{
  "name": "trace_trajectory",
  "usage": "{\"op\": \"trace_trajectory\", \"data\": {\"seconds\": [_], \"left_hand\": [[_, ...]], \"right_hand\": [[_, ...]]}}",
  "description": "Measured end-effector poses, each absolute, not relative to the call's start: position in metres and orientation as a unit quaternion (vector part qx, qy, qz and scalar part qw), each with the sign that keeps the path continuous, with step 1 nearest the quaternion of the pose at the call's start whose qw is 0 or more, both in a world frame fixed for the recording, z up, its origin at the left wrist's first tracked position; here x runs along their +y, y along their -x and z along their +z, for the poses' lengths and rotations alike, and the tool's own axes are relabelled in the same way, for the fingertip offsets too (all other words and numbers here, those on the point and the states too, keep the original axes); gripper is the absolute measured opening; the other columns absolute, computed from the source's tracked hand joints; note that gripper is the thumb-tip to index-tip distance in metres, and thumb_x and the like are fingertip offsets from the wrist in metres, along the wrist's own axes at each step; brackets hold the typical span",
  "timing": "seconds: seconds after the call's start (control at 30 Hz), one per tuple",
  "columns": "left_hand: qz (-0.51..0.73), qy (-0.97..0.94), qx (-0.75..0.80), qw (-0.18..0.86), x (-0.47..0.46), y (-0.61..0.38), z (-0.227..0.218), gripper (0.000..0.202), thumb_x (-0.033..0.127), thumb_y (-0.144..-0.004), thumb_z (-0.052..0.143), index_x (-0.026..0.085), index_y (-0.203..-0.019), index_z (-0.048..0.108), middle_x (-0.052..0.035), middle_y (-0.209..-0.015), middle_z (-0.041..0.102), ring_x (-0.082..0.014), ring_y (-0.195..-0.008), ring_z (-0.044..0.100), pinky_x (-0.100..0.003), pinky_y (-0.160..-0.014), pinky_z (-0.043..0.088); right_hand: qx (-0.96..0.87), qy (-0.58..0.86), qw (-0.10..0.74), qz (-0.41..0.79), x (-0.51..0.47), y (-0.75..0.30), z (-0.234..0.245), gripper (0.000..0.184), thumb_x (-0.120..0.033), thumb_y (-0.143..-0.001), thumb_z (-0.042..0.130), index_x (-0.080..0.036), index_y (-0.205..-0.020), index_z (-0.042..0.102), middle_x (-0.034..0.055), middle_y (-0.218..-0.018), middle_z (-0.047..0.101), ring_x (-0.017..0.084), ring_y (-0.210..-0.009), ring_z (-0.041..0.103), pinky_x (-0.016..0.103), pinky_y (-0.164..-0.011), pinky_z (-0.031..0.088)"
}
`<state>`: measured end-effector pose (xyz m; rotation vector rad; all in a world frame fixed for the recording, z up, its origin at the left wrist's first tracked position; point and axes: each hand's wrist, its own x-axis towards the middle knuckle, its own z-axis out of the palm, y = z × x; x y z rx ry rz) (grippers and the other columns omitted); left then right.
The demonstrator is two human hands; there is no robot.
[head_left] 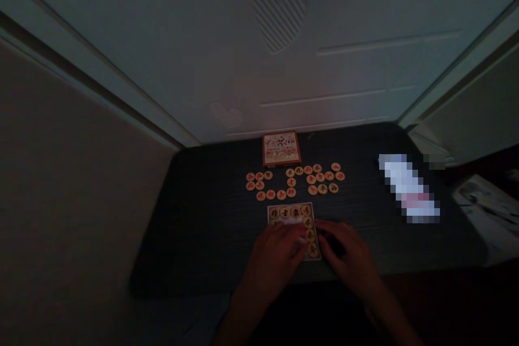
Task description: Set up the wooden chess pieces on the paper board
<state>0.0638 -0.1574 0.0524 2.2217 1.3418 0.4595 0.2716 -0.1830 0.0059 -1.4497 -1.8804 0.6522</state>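
A shallow tray [314, 206] lies near the table's front edge, with round Chinese chess pieces [285, 212] set in rows along its back and right side. Over its middle and left part is my left hand [278, 246], its fingers curled inward and covering several places; whatever lies between the fingertips is hidden. At the tray's right edge rests my right hand [346, 243], thumb and fingers apart with a gap between them and no piece visible in it. Behind the tray, loose pieces [291, 182], red and black marked, lie scattered in groups.
A flat Chinese chess box [281, 148] sits at the back of the dark table [203, 216], against a pale panel with raised hearts [278, 8]. A bright pixelated object [407, 189] lies at the right. White items [486, 211] are beyond the table's right edge.
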Motion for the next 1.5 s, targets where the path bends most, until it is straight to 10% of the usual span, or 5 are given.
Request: {"op": "trace_trajectory", "data": {"seconds": [1.5], "left_hand": [[0.024,-0.753,0.651,0.092,-0.017,-0.074,0.062,0.021,0.042,-0.095,0.059,0.026,-0.104,0.069,-0.0038,-0.100,0.077,-0.0273,-0.090,0.073,-0.036,-0.073,0.052]], "right_hand": [[-0.669,0.589,0.364,0.271,-0.188,-0.271,-0.003,0.023,-0.030,-0.099,0.054,-0.026,-0.116,0.069,0.0058,-0.109,0.075,0.022,-0.101,0.071,0.037,-0.090,0.059]]}}
